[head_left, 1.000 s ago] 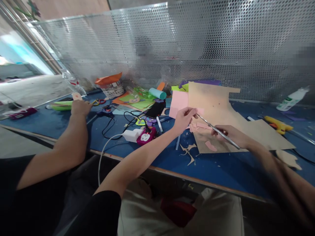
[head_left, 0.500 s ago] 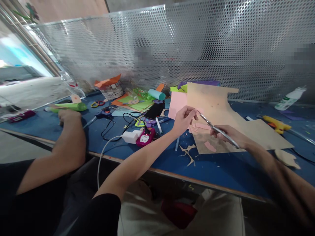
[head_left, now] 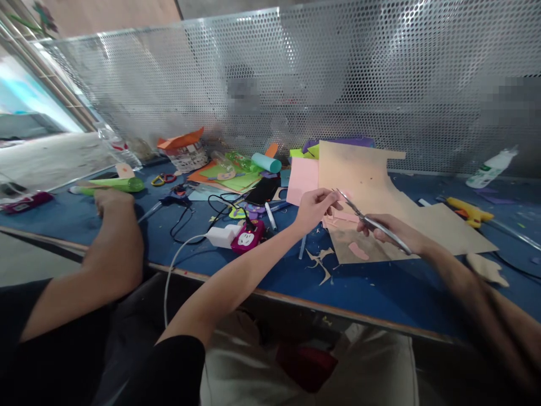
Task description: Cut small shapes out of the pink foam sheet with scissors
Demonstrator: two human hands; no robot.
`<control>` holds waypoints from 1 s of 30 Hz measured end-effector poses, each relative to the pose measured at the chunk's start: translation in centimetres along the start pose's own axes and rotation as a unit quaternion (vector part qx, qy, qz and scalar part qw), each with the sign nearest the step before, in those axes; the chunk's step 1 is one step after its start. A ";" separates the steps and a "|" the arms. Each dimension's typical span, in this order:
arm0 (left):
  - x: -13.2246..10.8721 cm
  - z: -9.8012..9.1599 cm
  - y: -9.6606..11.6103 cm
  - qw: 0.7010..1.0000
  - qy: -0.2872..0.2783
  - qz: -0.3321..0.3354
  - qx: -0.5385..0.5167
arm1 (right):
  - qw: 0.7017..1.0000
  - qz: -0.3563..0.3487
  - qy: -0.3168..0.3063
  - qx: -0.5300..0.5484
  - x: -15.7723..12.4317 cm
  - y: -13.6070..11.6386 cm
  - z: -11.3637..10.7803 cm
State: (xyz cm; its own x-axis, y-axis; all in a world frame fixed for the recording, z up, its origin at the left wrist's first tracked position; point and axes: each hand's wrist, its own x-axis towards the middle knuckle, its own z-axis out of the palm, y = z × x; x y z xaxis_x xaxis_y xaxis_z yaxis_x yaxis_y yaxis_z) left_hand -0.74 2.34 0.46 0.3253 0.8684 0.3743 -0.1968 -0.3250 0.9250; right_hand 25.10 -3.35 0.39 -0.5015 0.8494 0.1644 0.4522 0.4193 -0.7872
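My right hand (head_left: 378, 228) is closed on a pair of metal scissors (head_left: 358, 213), whose blades point up and left. The blade tips reach my left hand (head_left: 315, 207), which pinches a small piece of pink paper (head_left: 345, 194) between thumb and fingers. Much of that piece is hidden by the fingers. Beneath both hands lies a large tan sheet of card (head_left: 359, 169). Pink offcuts (head_left: 358, 251) rest on it, and a larger pink sheet (head_left: 303, 179) shows behind my left hand.
At left, a co-worker's hand (head_left: 112, 200) rests by a green bottle (head_left: 131, 185). A magenta power adapter (head_left: 248, 237) with cables sits left of my forearm. To the right are a yellow glue gun (head_left: 471, 211) and a white bottle (head_left: 492, 168). Tan scraps (head_left: 320, 262) lie near the front edge.
The scissors' blade tips look slightly further apart beside my left fingers. Both hands stay in nearly the same place, and the whole view has shifted a little.
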 end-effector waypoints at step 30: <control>0.3 -0.6 0.6 0.999 0.015 -0.003 0.044 | 0.998 0.068 -0.008 0.001 0.3 -0.2 0.4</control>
State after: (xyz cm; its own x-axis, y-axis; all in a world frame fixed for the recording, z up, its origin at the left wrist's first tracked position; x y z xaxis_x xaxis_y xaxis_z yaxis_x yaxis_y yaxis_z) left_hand -1.29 2.67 1.12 0.2975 0.8812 0.3674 -0.1118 -0.3500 0.9301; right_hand 24.55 -3.27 0.33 -0.4479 0.8928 0.0469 0.5144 0.3002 -0.8033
